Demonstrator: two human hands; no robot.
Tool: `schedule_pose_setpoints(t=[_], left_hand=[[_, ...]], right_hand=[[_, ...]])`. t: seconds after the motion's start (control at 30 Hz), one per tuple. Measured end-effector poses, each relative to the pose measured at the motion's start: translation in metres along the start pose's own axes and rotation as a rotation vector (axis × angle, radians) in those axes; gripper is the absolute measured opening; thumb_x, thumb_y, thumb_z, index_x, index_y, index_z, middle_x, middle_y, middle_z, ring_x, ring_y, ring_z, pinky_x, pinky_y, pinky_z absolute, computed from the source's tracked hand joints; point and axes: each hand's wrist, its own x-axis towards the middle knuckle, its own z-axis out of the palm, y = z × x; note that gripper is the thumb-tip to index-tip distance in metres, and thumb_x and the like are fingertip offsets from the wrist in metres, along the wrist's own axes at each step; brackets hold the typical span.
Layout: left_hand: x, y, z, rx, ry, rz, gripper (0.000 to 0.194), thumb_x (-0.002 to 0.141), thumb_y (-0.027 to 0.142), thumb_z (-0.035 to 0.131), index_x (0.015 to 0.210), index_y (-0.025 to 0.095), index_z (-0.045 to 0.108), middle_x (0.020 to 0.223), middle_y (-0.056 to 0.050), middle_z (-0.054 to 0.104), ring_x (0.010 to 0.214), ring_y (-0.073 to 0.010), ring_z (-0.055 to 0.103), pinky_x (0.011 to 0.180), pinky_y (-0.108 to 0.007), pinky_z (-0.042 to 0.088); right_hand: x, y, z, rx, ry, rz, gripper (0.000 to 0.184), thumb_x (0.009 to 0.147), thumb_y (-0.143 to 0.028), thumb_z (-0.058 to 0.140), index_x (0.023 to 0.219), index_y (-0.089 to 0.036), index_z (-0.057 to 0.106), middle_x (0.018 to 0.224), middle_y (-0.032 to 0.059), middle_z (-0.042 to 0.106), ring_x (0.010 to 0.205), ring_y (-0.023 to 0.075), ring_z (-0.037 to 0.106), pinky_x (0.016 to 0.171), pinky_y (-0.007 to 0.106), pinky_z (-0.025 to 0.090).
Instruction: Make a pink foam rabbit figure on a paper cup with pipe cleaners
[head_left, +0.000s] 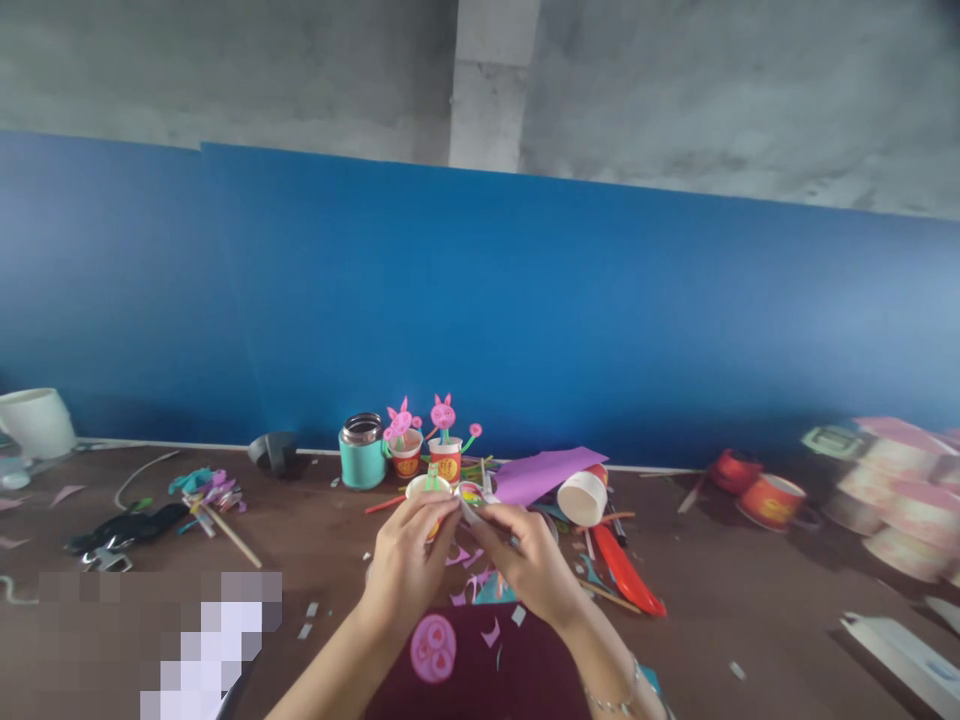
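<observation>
My left hand (409, 560) and my right hand (529, 560) meet over the brown table (750, 600), fingers pinched together. Between them is a small white strip or piece (466, 508) that both hands grip; what it is I cannot make out. Just behind the fingers stands a paper cup (427, 487) with a green stick in it. A dark maroon sheet (517, 680) with a pink round cut-out (433, 648) lies under my wrists. Pink and white paper scraps (469, 560) lie below the hands.
Two red cups with pink animal figures on sticks (444, 440) stand at the back beside a teal jar (362, 452). A purple sheet (544, 470), a tipped white cup (583, 497), a red tool (626, 582), red bowls (772, 500) and stacked tubs (900, 500) lie right. A blue wall (525, 300) is behind.
</observation>
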Motion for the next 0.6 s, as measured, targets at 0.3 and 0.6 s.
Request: schedule_pose_setpoints(t=[0.3,0.6], left_hand=[[0.005,0.001,0.000,-0.095,-0.117,-0.258,0.015,0.084,0.020,0.050,0.076,0.019,0.062,0.078,-0.004,0.066,0.073,-0.0182,0.063,0.063,-0.027,0.051],[0.017,0.003,-0.019,-0.640,-0.298,-0.471,0.028,0.086,0.030,0.052,0.109,0.018,0.064,0.088,-0.006,0.066,0.075,-0.0159,0.061,0.066,-0.025,0.050]], right_hand=[[-0.001,0.003,-0.005,-0.039,-0.033,0.010,0.023,0.086,-0.032,0.055,0.074,-0.017,0.068,0.061,0.0000,0.059,0.054,0.0124,0.047,0.051,0.023,0.036],[-0.002,0.022,-0.020,0.476,-0.110,0.376,0.018,0.070,-0.032,0.065,0.059,-0.017,0.065,0.045,-0.0039,0.046,0.041,0.0076,0.030,0.041,0.022,0.024]])
